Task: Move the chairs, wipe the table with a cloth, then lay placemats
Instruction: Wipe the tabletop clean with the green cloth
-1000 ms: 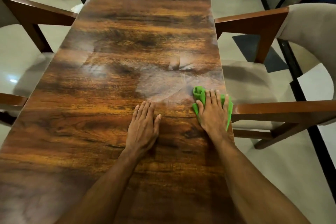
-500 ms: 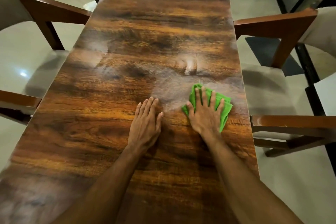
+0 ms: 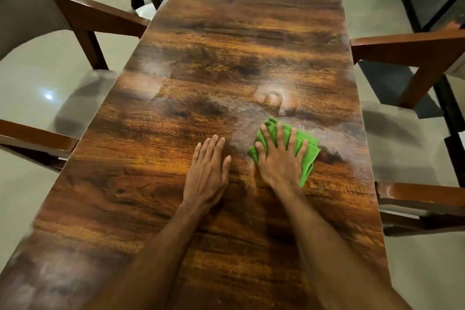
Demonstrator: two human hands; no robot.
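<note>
Presently the right hand [image 3: 279, 162] is laid flat, fingers straight and spread, on a green cloth [image 3: 309, 156], which is pressed to the wooden table [image 3: 239, 45] nearer its right edge. Just beside it the left hand [image 3: 206, 171] is rested palm-down, fingers straight, with nothing held. The left armchair [image 3: 83, 17] and the right armchair [image 3: 415, 48] are stood off the long edges.

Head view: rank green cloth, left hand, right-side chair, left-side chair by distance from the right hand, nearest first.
1. green cloth, under the right hand
2. left hand, just beside it
3. right-side chair, to the right
4. left-side chair, across, far left
</note>
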